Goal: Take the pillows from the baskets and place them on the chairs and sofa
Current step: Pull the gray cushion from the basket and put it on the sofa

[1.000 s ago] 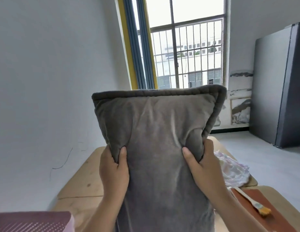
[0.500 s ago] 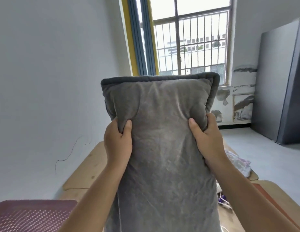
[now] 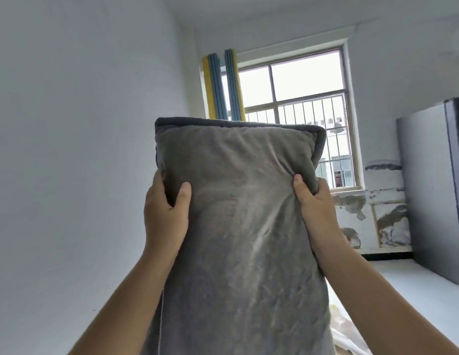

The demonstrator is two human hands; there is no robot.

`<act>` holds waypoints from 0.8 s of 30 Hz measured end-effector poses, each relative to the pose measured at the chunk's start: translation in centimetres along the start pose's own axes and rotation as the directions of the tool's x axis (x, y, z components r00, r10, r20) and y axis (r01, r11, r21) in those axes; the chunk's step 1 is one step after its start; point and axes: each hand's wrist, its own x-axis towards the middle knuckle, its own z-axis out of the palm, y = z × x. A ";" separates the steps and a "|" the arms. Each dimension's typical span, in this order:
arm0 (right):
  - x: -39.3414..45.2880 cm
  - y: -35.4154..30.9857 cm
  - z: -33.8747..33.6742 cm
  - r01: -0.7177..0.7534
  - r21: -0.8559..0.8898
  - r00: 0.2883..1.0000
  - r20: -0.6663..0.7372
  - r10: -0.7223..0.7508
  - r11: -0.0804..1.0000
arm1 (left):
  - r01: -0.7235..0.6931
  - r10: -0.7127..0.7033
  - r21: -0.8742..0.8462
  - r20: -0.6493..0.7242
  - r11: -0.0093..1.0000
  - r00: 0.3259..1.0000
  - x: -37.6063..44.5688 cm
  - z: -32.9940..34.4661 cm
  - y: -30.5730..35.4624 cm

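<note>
A long grey velvety pillow (image 3: 238, 226) stands upright in front of me, held high at arm's length. My left hand (image 3: 165, 213) grips its left edge, thumb pressed into the front. On the other side my right hand (image 3: 316, 211) grips the right edge the same way, with its fingers hidden behind the fabric. The pillow's lower end runs out of the bottom of the view. No basket, chair or sofa is in view.
A white wall (image 3: 77, 175) fills the left. Ahead is a barred window (image 3: 307, 119) with blue and yellow curtains (image 3: 220, 85). A tall grey cabinet (image 3: 433, 190) stands at the right on a pale floor (image 3: 407, 285).
Both hands have lifted the pillow higher and my view has tilted up. The wooden tabletops and the pink basket have dropped out of view.
</note>
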 end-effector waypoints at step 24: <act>-26.2 -2.4 -0.2 0.226 -0.387 0.791 0.609 0.064 0.894 | 0.393 0.022 0.509 -0.631 0.766 0.775 -27.7 -27.6 13.1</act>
